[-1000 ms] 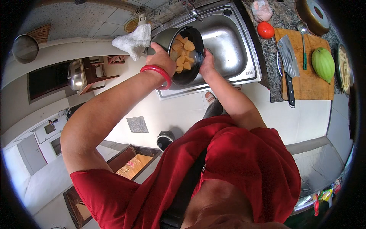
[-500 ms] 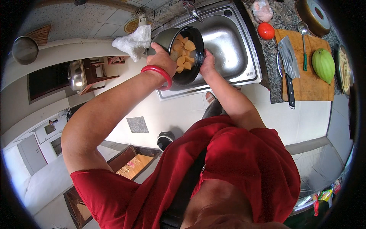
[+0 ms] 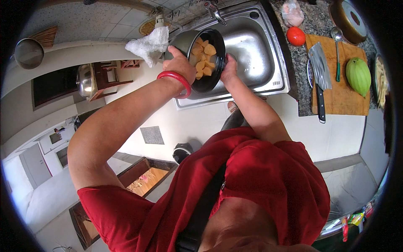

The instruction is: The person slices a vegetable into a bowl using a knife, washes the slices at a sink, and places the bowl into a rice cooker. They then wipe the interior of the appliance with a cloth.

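A dark-lined pot is tilted on its side over the left part of the steel sink, its mouth facing right. Cut orange-yellow chunks, perhaps sweet potato, lie inside against its lower wall. My left hand, with a red bangle above the wrist, grips the pot's near left side. On the right, my right hand holds the rim, its fingers partly hidden behind it. The faucet stands at the sink's far edge, beyond the pot.
Right of the sink, a wooden cutting board bears a cleaver, a green-handled spoon and a pale green ribbed gourd. A tomato and plastic bag sit beyond it. A white cloth hangs left of the pot.
The tilted pot and both hands stay almost where they were. The whole view has shifted slightly, and the chunks keep nearly the same arrangement.
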`<state>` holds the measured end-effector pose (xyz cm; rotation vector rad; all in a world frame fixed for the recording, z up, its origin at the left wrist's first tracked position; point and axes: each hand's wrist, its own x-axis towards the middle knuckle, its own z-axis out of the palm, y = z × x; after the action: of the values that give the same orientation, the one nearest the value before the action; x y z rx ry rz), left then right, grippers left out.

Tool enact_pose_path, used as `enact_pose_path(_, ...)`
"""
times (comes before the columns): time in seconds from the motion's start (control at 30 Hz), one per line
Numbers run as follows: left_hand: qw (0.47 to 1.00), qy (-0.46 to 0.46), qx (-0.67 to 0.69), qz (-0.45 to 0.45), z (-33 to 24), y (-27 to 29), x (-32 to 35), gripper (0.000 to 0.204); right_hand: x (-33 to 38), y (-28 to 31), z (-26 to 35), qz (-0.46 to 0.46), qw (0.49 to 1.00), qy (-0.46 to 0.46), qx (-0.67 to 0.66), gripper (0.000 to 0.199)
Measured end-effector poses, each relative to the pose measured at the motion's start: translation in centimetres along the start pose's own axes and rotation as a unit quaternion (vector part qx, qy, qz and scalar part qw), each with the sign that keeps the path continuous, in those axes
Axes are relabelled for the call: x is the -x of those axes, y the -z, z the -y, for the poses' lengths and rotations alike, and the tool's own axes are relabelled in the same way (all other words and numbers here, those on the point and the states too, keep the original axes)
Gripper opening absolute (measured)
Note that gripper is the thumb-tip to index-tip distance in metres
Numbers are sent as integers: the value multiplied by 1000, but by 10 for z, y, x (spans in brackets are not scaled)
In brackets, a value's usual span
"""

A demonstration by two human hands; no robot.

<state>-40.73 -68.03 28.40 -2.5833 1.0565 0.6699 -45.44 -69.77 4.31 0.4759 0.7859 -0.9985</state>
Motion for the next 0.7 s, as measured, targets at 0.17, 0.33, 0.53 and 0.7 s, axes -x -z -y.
enact_pose_path(0.17, 999, 19, -23, 15, -5, 2, 4, 86, -9, 6, -2, 3, 1000, -26, -11, 24)
enact_pose_path(0.33, 988, -41, -143, 47, 1, -1, -7, 87, -18, 9, -7, 15, 1000, -10, -9, 29)
enact_pose_path(0.53, 995, -7, -101, 21, -2, -2, -4, 88, -12, 2, -7, 4, 1000, -28, -6, 27)
enact_pose_path(0.7, 999, 0, 39, 15, 1, -5, -9, 87, -38, 19, -3, 9, 1000, 15, 5, 17)
